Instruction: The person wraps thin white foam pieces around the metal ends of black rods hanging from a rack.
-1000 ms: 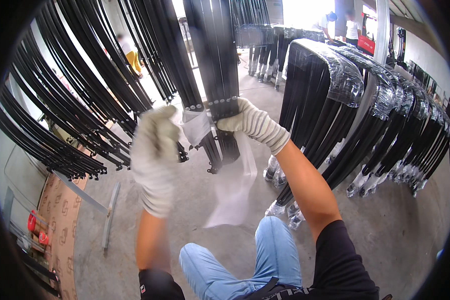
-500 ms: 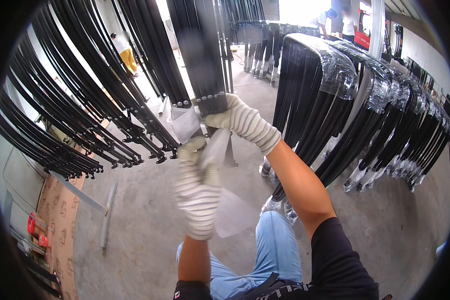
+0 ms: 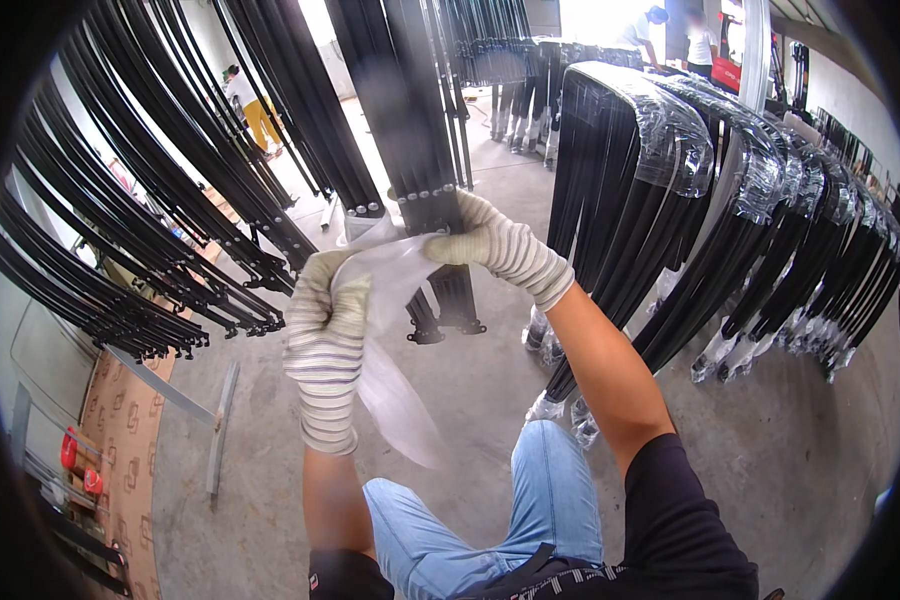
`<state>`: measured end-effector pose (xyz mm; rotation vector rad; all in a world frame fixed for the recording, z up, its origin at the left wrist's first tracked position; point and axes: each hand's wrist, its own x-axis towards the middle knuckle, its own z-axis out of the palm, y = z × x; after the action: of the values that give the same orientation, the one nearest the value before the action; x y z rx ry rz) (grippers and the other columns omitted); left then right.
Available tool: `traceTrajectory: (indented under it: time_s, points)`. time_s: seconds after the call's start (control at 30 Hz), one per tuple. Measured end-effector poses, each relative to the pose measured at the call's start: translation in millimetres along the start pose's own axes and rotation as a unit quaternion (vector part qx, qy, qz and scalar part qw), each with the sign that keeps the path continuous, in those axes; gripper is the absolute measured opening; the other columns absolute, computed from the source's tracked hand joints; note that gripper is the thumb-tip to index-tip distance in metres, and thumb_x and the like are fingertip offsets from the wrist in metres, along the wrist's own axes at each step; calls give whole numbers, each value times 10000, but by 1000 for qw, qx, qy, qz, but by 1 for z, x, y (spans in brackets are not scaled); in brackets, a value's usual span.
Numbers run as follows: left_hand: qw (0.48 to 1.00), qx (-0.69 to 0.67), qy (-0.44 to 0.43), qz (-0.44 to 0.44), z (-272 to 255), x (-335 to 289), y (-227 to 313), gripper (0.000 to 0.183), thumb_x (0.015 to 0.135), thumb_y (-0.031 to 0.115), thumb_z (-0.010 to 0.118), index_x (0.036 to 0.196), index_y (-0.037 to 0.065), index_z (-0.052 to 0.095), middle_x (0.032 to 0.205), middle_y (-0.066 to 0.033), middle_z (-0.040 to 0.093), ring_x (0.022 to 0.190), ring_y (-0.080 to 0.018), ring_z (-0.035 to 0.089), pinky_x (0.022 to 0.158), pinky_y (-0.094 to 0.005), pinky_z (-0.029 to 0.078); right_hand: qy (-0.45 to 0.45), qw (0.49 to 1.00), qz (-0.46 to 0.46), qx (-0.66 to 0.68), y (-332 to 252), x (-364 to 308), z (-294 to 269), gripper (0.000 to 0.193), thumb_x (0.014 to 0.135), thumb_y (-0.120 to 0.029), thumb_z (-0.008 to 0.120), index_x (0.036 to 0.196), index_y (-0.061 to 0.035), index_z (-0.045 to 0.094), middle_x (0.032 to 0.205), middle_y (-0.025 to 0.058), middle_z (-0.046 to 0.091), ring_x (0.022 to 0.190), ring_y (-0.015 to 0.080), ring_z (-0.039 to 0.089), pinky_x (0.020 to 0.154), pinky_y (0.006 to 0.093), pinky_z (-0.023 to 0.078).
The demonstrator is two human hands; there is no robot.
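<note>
A thin, translucent white wrapping sheet (image 3: 385, 275) stretches between my two gloved hands, its loose end hanging down toward my knees. My left hand (image 3: 328, 305), in a striped knit glove, is closed on the sheet's left part. On the other side, my right hand (image 3: 480, 235) wraps round the edge of a hanging bundle of black metal bars (image 3: 425, 200), its thumb over the sheet in front; its other fingers are mostly hidden. The sheet crosses the bundle near its lower part, and the flanged bar ends show below. Another black bundle (image 3: 360, 190) hangs just left, with white wrap near its foot.
Rows of curved black bars (image 3: 170, 200) hang at the left. On the right stands a long row of black frames (image 3: 660, 150) with clear plastic over their tops and feet. A metal stand (image 3: 220, 430) rests on the concrete floor. Other people (image 3: 250, 110) are farther back.
My left hand has moved left and up, drawing the sheet out across the front of the bars. The right hand stays at the bundle, its thumb now over the sheet.
</note>
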<state>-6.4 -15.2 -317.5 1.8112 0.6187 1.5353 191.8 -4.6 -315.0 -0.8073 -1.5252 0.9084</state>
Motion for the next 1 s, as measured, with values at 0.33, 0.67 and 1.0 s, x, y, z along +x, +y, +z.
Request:
traceTrajectory:
  time_s: [0.33, 0.67, 1.0]
  points:
    - [977, 200, 61, 31, 8, 17, -8, 397, 828, 325, 526, 608, -4, 540, 444, -10, 366, 434, -79, 315, 424, -238, 306, 158, 970, -179, -42, 13, 4, 15, 297, 782, -214, 611, 986, -10, 537, 785, -5, 556, 707, 58, 470, 625, 211, 428]
    - [963, 266, 34, 4, -1, 19, 3, 517, 822, 415, 499, 531, -12, 476, 422, -44, 307, 412, -113, 268, 399, -275, 286, 58, 998, -18, 7, 6, -5, 12, 487, 658, -139, 722, 1073, -51, 483, 873, -7, 561, 777, 69, 504, 698, 212, 445]
    - [902, 419, -75, 73, -30, 26, -4, 261, 776, 266, 584, 831, 12, 611, 545, -124, 510, 468, -186, 496, 488, -276, 408, 86, 991, -51, 85, 19, -9, 10, 373, 677, -141, 709, 992, -22, 548, 841, 2, 587, 745, 67, 518, 673, 207, 452]
